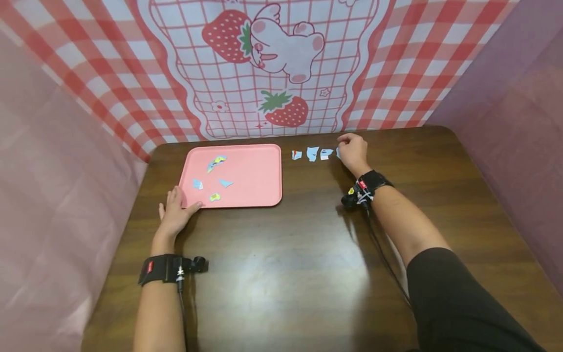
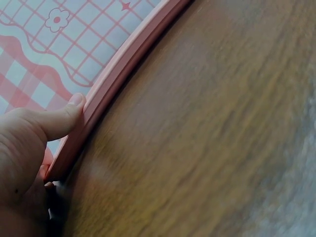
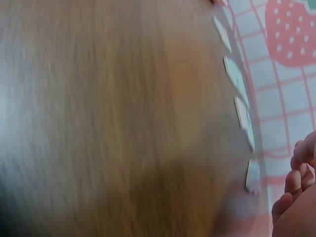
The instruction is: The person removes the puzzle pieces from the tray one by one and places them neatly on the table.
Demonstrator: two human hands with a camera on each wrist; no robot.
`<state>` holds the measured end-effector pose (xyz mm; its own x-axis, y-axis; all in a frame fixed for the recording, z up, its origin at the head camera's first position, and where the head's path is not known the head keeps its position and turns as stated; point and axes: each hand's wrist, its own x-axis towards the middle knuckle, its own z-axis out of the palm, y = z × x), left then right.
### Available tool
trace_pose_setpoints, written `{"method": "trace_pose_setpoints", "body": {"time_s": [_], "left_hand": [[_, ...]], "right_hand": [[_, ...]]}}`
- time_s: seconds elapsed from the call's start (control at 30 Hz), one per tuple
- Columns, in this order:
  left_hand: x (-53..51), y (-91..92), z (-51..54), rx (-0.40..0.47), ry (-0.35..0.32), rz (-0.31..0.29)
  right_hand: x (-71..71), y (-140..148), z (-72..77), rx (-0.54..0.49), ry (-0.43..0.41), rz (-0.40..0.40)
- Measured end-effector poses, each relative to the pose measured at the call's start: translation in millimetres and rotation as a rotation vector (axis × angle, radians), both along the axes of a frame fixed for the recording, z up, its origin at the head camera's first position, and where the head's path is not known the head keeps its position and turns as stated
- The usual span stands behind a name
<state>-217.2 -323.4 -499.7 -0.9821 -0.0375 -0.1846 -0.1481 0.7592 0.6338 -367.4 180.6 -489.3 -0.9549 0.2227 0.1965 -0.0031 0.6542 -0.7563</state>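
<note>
A pink tray (image 1: 259,176) lies at the back left with several cut pieces on it, among them a long yellow-and-blue piece (image 1: 217,163) and a small yellow piece (image 1: 214,197). My left hand (image 1: 175,215) holds the tray's front left corner, thumb (image 2: 64,119) against the front rim (image 2: 116,74). Right of the tray stretches a row of light-blue pieces (image 1: 313,153). At the row's right end my right hand (image 1: 354,152) hovers with loosely curled fingers (image 3: 294,182), beside the last piece (image 3: 253,177). Nothing shows in its grasp, though the head view partly hides its fingertips.
A red-and-white checked cloth (image 1: 281,98) with strawberries hangs directly behind the brown table (image 1: 264,274). Pink cloth walls (image 1: 53,195) stand at both sides. A black camera band (image 1: 163,269) with a cable is on each wrist.
</note>
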Motion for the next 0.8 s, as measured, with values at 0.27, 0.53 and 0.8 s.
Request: {"method": "trace_pose_setpoints", "body": {"time_s": [0.27,0.53,0.8], "left_hand": [[-1.3,-0.1,-1.4,0.008,-0.001,-0.003],[-1.0,-2.7,-2.0,0.011,0.012,-0.004],[-1.5,-1.2,-3.1,0.009,0.007,0.001]], "right_hand": [[4.2,-32.1,6.3,-0.005,0.033,0.084],[13.0,-76.4,6.3,-0.017,0.077,0.208],[25.8,-121.7,1.7,-0.002,0.115,0.330]]}}
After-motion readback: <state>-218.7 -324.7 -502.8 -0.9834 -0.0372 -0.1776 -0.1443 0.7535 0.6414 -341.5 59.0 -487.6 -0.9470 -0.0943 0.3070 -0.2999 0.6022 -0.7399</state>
